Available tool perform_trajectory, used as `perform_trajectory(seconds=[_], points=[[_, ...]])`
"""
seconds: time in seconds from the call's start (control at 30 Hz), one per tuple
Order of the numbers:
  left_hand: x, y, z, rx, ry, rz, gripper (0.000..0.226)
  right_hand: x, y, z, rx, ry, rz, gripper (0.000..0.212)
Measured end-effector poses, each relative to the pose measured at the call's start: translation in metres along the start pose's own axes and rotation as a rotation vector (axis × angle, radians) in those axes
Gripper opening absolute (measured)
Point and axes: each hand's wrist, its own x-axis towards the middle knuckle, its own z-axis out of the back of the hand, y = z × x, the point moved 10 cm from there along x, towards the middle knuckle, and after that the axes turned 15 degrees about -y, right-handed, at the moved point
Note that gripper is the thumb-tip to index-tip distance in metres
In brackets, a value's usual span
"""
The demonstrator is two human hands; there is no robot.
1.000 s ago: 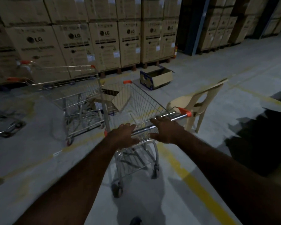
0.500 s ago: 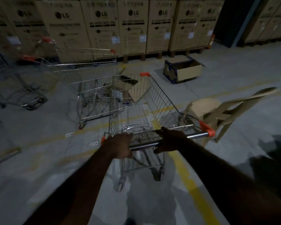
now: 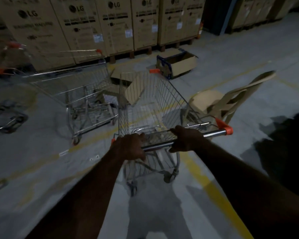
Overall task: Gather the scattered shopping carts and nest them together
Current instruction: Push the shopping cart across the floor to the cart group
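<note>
A wire shopping cart (image 3: 155, 100) with orange corner caps stands right in front of me. My left hand (image 3: 129, 146) and my right hand (image 3: 186, 138) both grip its chrome handle bar (image 3: 214, 132). A second, larger wire cart (image 3: 72, 87) stands to the left, its side toward my cart, a short gap apart. Part of another cart's frame (image 3: 9, 116) shows at the far left edge.
A beige plastic chair (image 3: 221, 102) stands close against my cart's right side. An open cardboard box (image 3: 178, 63) lies ahead, a flattened one (image 3: 128, 87) beyond the cart's nose. Stacked LG cartons (image 3: 114, 23) on pallets wall the back. A yellow floor line (image 3: 214, 188) runs underfoot.
My view has drawn nearer to the cart and the chair; the cart has rolled forward and turned a little left toward the larger cart. Both hands kept their grip.
</note>
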Motion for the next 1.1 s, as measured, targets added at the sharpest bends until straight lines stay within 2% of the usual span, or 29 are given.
perform_trajectory(seconds=[0.1,0.4,0.6,0.67,0.8,0.93,1.1], points=[[0.007,0.022,-0.001,0.013,-0.007,-0.027,0.121,-0.008,0.021,-0.001,-0.112,0.008,-0.061,0.111],[-0.012,0.049,0.011,0.028,0.016,-0.247,0.121,-0.061,0.06,-0.018,-0.043,0.05,-0.322,0.115],[-0.051,0.042,0.015,0.098,0.06,-0.448,0.114,-0.135,0.077,-0.029,0.288,0.066,-0.587,0.134],[-0.067,0.035,0.013,0.139,0.067,-0.524,0.112,-0.172,0.088,-0.031,0.299,0.019,-0.656,0.128],[-0.099,0.024,-0.001,0.17,0.138,-0.686,0.113,-0.239,0.116,-0.044,0.311,-0.023,-0.825,0.092],[-0.147,0.002,-0.001,0.188,0.033,-0.822,0.103,-0.314,0.131,-0.063,0.269,-0.105,-0.992,0.095],[-0.227,-0.057,-0.014,0.204,0.065,-1.046,0.097,-0.423,0.142,-0.086,0.242,-0.157,-1.198,0.098]])
